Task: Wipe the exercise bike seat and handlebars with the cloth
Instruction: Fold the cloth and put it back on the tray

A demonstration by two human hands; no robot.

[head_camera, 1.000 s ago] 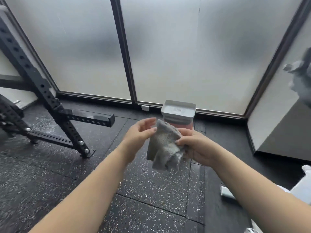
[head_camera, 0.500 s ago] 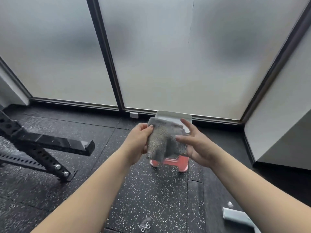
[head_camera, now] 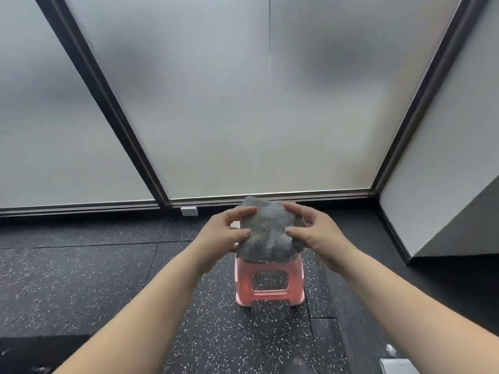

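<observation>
A grey fuzzy cloth [head_camera: 266, 233] is held up in front of me, bunched between both hands. My left hand [head_camera: 225, 233] grips its left edge with thumb and fingers. My right hand [head_camera: 314, 230] grips its right edge the same way. The cloth hangs above a small pink plastic stool [head_camera: 270, 282] and hides the stool's top. No exercise bike, seat or handlebars are in view.
Frosted glass panels [head_camera: 243, 103] with dark frames fill the wall ahead. The floor is black speckled rubber tiles [head_camera: 81, 279]. A grey wall corner [head_camera: 445, 198] juts in at the right. A small grey object [head_camera: 397, 367] lies at the bottom right edge.
The view has swung right and the black rack has left the frame. Both hands went from loosely holding the cloth to gripping its two sides, over the pink stool.
</observation>
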